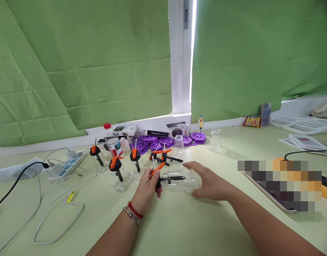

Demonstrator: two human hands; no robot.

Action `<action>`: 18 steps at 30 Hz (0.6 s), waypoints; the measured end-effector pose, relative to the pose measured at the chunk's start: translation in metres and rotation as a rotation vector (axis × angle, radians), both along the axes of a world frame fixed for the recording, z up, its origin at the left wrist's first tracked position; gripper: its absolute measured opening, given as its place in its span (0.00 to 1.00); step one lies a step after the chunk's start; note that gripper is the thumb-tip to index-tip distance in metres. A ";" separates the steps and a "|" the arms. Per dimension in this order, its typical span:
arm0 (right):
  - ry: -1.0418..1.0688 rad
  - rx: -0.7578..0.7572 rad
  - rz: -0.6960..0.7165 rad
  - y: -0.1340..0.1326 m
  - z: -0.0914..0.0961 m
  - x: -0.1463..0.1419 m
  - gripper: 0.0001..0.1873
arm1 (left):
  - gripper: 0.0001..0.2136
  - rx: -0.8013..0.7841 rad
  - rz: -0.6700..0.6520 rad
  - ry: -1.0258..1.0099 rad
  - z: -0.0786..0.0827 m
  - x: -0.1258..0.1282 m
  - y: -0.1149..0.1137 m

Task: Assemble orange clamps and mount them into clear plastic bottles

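My left hand (148,186) is closed around an orange-and-black spray pump head (157,175), whose tube reaches into the neck of a clear glass bottle (183,181) lying on its side. My right hand (210,183) wraps round that bottle's body, fingers curled over it. Just beyond stand three clear bottles fitted with orange pump heads (115,167), and loose pump heads (160,156) lie on the table.
Behind are empty clear bottles (179,145), purple plastic discs (158,141), small boxes (176,128) and a red-capped water bottle (112,141). A power strip (67,165) with white cables sits left. A tablet-like device (275,192) and papers (304,141) lie right.
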State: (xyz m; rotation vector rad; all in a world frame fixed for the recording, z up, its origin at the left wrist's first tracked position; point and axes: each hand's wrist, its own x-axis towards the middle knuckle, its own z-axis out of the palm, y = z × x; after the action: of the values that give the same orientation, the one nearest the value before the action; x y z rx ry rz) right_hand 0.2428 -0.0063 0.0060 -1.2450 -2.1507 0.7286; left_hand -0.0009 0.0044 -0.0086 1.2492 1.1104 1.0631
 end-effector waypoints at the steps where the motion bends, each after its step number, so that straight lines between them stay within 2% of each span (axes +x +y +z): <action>1: 0.016 -0.009 0.003 -0.001 -0.001 -0.003 0.43 | 0.17 -0.004 -0.009 -0.008 0.000 0.000 0.000; 5: 0.041 -0.023 -0.023 -0.002 -0.004 -0.007 0.39 | 0.18 -0.061 -0.028 -0.084 0.000 0.001 -0.002; 9: 0.056 0.099 -0.001 -0.001 -0.006 -0.011 0.35 | 0.20 -0.148 -0.018 -0.137 0.002 0.001 -0.004; 15: 0.038 0.298 0.052 -0.004 -0.003 -0.016 0.34 | 0.23 -0.246 -0.014 -0.011 0.008 0.001 -0.007; 18: 0.034 0.350 0.055 -0.006 -0.001 -0.018 0.34 | 0.24 -0.271 -0.002 0.012 0.009 0.000 -0.008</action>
State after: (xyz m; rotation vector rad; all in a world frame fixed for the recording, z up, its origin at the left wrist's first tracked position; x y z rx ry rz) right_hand 0.2250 -0.0126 0.0050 -0.9860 -2.1755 0.3685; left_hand -0.0014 -0.0035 0.0006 1.0415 1.2173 0.8713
